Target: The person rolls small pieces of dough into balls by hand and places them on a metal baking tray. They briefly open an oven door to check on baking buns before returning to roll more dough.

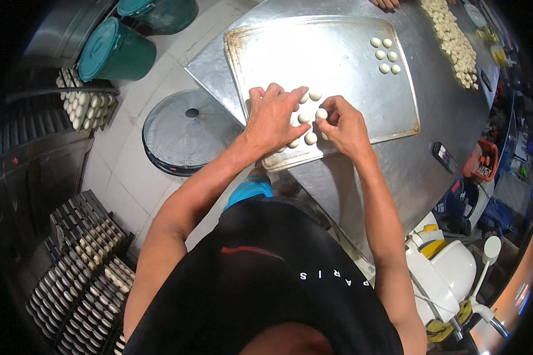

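Observation:
A large metal baking tray [368,95] lies on a steel table in front of me. My left hand [275,116] is spread over small round dough balls at the tray's near part, partly hiding some of them; whether it grips one, I cannot tell. My right hand [344,126] pinches a dough ball [321,114] between thumb and fingers. Uncovered dough balls [304,117] sit between both hands. Several more balls [380,55] stand in two short rows near the tray's far right corner.
Cut dough pieces [455,42] form a long strip at the table's right, near another person's hand [385,3]. A cordless phone [444,157] lies by the table's right edge. A round fan [191,131] and lidded green bins [117,51] stand left; loaded racks [80,266] lower left.

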The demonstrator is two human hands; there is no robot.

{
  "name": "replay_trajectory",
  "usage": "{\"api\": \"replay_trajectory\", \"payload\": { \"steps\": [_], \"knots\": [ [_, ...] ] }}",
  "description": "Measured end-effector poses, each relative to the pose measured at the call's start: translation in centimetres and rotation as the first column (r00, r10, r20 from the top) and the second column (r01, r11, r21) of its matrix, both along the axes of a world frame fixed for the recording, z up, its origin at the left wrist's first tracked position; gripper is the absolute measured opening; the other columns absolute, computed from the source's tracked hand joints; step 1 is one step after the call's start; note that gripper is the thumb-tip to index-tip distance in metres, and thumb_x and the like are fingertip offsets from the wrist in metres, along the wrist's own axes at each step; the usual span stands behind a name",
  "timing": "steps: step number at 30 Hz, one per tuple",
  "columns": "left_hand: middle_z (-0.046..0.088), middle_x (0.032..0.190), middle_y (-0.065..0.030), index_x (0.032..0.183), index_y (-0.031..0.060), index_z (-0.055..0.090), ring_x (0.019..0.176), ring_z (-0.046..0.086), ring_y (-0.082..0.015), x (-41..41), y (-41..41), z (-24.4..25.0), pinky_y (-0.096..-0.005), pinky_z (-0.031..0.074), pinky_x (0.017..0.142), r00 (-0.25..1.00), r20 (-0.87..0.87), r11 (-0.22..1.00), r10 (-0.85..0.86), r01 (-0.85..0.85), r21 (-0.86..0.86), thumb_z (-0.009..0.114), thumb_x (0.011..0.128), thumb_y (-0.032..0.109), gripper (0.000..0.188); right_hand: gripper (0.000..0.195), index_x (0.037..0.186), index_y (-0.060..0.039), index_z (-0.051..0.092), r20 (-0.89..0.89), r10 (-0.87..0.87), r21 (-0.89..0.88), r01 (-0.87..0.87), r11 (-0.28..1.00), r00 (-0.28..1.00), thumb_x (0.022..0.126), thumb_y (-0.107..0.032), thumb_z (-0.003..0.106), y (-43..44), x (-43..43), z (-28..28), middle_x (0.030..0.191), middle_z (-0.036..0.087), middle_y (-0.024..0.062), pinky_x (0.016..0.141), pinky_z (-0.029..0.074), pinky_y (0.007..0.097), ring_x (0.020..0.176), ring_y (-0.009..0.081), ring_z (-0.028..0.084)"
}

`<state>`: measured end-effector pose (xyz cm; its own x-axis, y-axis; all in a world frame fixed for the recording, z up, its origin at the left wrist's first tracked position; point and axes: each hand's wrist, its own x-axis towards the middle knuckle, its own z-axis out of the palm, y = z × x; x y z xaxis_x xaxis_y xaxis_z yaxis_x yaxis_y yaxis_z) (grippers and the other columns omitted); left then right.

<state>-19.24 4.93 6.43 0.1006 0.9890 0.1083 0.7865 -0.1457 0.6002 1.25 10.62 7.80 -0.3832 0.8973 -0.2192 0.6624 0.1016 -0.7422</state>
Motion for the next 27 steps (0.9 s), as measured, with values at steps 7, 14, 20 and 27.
{"api": "replay_trajectory", "payload": {
  "steps": [7, 14, 20, 27],
  "knots": [
    [0.074, 0.098, 0.0045, 0.148, 0.0151, 0.058, 0.108, 0.055, -0.0221, 0.9, -0.1, -0.8, -0.0465, 0.031, 0.092, 1.000, -0.012, 0.999, -0.011, 0.011, 0.042, 0.085, 0.080, 0.029, 0.075, 0.024, 0.103, -0.0003, 0.070, -0.035, -0.077, -0.020, 0.076, 0.997, 0.996, 0.085, -0.014, 0.076, -0.3, 0.3, -0.5, 0.091, 0.070, 0.0141, 0.074, 0.056, 0.0397, 0.077, 0.0254, 0.069],
    [0.072, 0.098, 0.0056, 0.149, 0.0165, 0.058, 0.106, 0.055, -0.0206, 1.0, -0.1, -1.2, -0.0470, 0.030, 0.092, 1.000, -0.027, 1.000, 0.010, -0.009, 0.030, 0.088, 0.079, 0.035, 0.079, 0.029, 0.106, 0.0001, 0.070, -0.019, 0.014, 0.128, -0.011, 0.992, 1.000, 0.086, -0.020, 0.078, -0.2, 0.1, -0.9, 0.098, 0.071, 0.0153, 0.076, 0.057, 0.0405, 0.080, 0.0272, 0.069],
    [0.068, 0.097, 0.0064, 0.148, 0.0167, 0.058, 0.104, 0.056, -0.0201, 1.3, 0.0, -0.9, -0.0453, 0.029, 0.089, 0.999, -0.024, 0.999, 0.025, -0.025, 0.022, 0.092, 0.074, 0.037, 0.084, 0.037, 0.120, -0.0018, 0.070, -0.091, -0.085, 0.116, 0.095, 0.989, 0.992, 0.089, -0.020, 0.076, 1.4, -1.1, -1.4, 0.106, 0.072, 0.0178, 0.081, 0.058, 0.0428, 0.088, 0.0312, 0.071],
    [0.069, 0.111, 0.0006, 0.140, 0.0185, 0.064, 0.115, 0.054, -0.0239, 0.6, 0.1, -1.4, -0.0465, 0.030, 0.094, 0.997, -0.046, 0.972, 0.063, -0.051, 0.230, 0.087, 0.078, 0.038, 0.069, 0.032, 0.114, -0.0002, 0.074, -0.010, -0.007, 0.162, 0.008, 0.987, 1.000, 0.087, -0.018, 0.076, 2.4, -1.6, -2.2, 0.101, 0.072, 0.0173, 0.086, 0.057, 0.0432, 0.091, 0.0321, 0.072]
  ]
}}
